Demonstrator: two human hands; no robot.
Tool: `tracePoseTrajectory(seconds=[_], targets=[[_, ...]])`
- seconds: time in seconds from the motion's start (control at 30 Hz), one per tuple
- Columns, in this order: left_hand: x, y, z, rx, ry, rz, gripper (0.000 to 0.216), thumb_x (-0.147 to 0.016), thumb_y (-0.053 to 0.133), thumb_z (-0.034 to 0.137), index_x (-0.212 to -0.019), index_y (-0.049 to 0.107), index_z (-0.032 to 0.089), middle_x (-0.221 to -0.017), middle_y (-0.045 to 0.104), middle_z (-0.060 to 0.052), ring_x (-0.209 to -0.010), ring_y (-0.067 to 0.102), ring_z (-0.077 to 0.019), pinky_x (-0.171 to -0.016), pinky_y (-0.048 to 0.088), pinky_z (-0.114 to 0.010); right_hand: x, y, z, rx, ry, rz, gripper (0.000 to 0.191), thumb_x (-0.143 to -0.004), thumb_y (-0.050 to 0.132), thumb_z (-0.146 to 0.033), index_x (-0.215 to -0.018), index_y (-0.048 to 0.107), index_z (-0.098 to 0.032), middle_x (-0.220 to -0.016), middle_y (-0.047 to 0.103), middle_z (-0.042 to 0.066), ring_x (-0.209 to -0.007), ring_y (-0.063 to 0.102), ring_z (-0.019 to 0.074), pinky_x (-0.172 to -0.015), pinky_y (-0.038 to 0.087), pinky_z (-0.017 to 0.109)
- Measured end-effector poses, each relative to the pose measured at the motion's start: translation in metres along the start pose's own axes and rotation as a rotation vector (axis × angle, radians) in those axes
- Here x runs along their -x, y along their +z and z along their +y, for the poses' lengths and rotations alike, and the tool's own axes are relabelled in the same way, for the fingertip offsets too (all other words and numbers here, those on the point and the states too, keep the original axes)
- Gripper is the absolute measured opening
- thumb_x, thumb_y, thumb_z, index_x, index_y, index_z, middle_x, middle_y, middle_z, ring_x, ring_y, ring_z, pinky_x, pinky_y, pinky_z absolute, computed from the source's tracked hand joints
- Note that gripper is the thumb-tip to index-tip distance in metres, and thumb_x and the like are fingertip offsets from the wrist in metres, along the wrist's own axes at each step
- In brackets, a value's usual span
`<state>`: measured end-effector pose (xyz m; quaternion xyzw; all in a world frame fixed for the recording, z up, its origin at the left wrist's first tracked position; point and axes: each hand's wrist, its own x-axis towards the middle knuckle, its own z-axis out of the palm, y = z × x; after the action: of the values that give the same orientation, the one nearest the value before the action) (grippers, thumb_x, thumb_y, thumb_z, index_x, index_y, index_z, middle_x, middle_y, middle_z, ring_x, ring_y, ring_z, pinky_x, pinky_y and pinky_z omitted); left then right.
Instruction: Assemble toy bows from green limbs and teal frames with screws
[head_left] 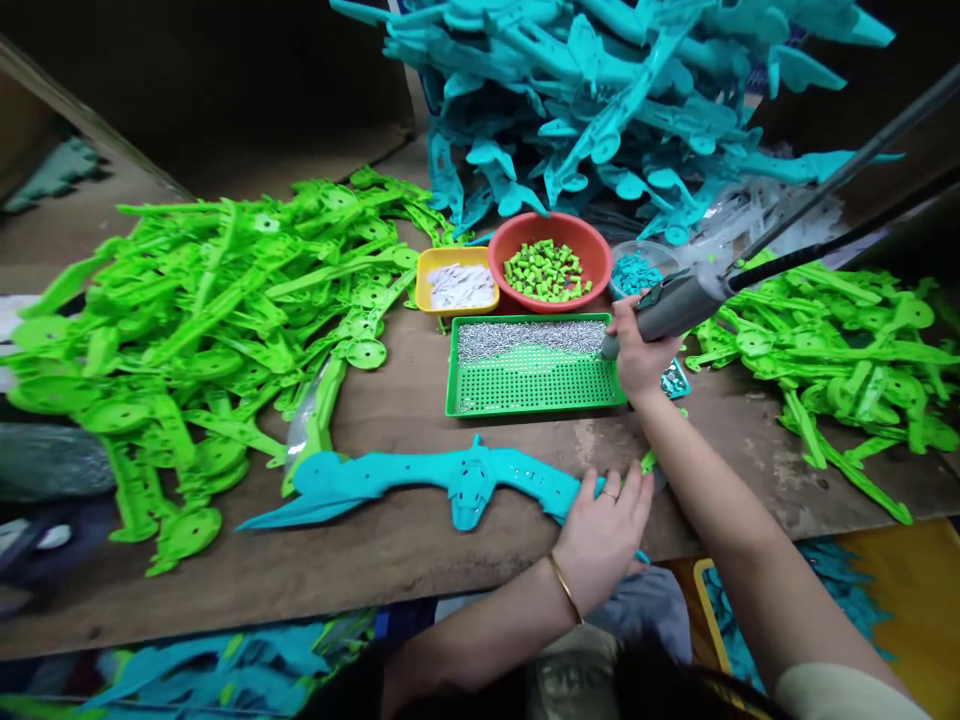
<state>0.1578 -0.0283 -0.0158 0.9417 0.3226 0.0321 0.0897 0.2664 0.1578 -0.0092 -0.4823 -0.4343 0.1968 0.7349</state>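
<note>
A blue plastic piece shaped like a toy bow (420,470) lies across the front of the table, its moulded centre facing up. My left hand (604,525) rests over its right end, fingers long and close together, holding it down; the part under the palm is hidden. A bit of bright green plastic shows beside those fingertips. My right hand (641,350) is wrapped round a grey power screwdriver (679,300). Its tip points left and down over the right end of a green perforated tray (532,385), which has small silver screws (532,338) along its back.
Piles of green plastic parts (247,300) and more green parts (840,340) flank the work area. Blue parts (600,100) are heaped behind. A yellow tray (457,300), a red bowl (517,240) and a clear tub (645,265) stand behind the screws. A rod and cable run up right.
</note>
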Motion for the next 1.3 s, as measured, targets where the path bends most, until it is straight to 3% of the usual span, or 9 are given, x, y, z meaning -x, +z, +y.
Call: tracePoseTrajectory(seconds=[0.2,0.33,0.47,0.6,0.77,1.0,1.3], targets=[[0.0,-0.002,-0.004,0.028,0.018,-0.009,0.097,-0.076,0.06,0.067,-0.147,0.031,0.008,-0.151,0.039,-0.014,-0.119,0.047,-0.0276,-0.101,0.039,-0.047,0.004,0.002,0.0,0.012,-0.009,-0.054,0.027,-0.076,0.07,-0.042,-0.089,0.058,-0.022,-0.069,0.06,-0.004,-0.051,0.055,0.009,-0.055,0.052,0.027],[0.001,-0.003,-0.006,0.026,0.024,-0.018,0.097,-0.075,0.061,0.067,-0.147,0.031,0.009,-0.152,0.038,-0.014,-0.119,0.047,-0.027,-0.101,0.038,-0.045,-0.001,-0.001,-0.019,-0.046,-0.084,-0.04,0.026,-0.078,0.07,-0.041,-0.093,0.057,-0.023,-0.073,0.063,-0.003,-0.05,0.057,0.0085,-0.056,0.053,0.027],[0.001,-0.004,-0.007,0.031,0.025,-0.03,0.098,-0.073,0.066,0.066,-0.147,0.032,0.01,-0.152,0.037,-0.013,-0.121,0.047,-0.0269,-0.101,0.038,-0.045,-0.007,-0.04,-0.056,-0.033,-0.148,-0.001,0.031,-0.081,0.067,-0.043,-0.104,0.056,-0.026,-0.085,0.065,-0.003,-0.05,0.058,0.008,-0.051,0.052,0.026],[0.0,-0.006,-0.008,0.05,0.026,-0.021,0.094,-0.074,0.066,0.063,-0.145,0.035,0.011,-0.153,0.037,-0.013,-0.122,0.048,-0.0278,-0.101,0.038,-0.045,-0.002,-0.097,-0.074,0.072,-0.115,0.088,0.031,-0.077,0.073,-0.036,-0.1,0.057,-0.024,-0.08,0.066,-0.004,-0.047,0.057,0.007,-0.048,0.051,0.024],[-0.001,-0.006,-0.01,0.043,0.042,-0.006,0.091,-0.076,0.065,0.062,-0.145,0.036,0.011,-0.151,0.04,-0.012,-0.122,0.05,-0.0282,-0.1,0.038,-0.046,0.008,-0.13,-0.058,0.13,-0.084,0.193,0.034,-0.075,0.075,-0.04,-0.098,0.056,-0.024,-0.077,0.065,-0.004,-0.048,0.057,0.0089,-0.049,0.053,0.027],[-0.001,-0.006,-0.01,0.009,0.045,0.002,0.09,-0.076,0.063,0.064,-0.145,0.037,0.012,-0.15,0.042,-0.01,-0.123,0.05,-0.0279,-0.1,0.039,-0.045,0.003,-0.13,-0.034,0.197,-0.029,0.148,0.034,-0.073,0.074,-0.045,-0.095,0.058,-0.025,-0.068,0.059,-0.004,-0.049,0.057,0.0122,-0.053,0.055,0.033],[-0.002,-0.006,-0.011,-0.013,0.046,0.001,0.092,-0.074,0.064,0.066,-0.144,0.038,0.012,-0.149,0.043,-0.011,-0.123,0.05,-0.027,-0.101,0.038,-0.045,0.003,-0.134,-0.031,0.208,0.028,0.157,0.031,-0.071,0.074,-0.049,-0.075,0.06,-0.021,-0.067,0.06,-0.001,-0.05,0.058,0.0134,-0.055,0.055,0.035]])
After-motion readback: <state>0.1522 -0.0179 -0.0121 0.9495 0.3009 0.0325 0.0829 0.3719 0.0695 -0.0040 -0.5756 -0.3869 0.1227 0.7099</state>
